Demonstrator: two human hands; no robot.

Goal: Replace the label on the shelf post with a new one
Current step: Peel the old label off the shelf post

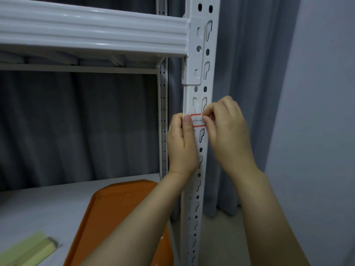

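A small white label (197,120) with a red border and handwritten marks sits on the white slotted shelf post (203,60) at mid height. My left hand (181,144) wraps the post's left edge, its thumb pressed on the label's left end. My right hand (226,131) is at the label's right end, thumb and forefinger pinched on its upper right corner. Whether that corner is lifted off the post, I cannot tell.
A white shelf beam (92,29) joins the post above. On the lower shelf lie an orange tray (115,214) and pale green strips (28,250) at the bottom left. Grey curtains (245,93) hang behind, and a pale wall (317,112) stands at the right.
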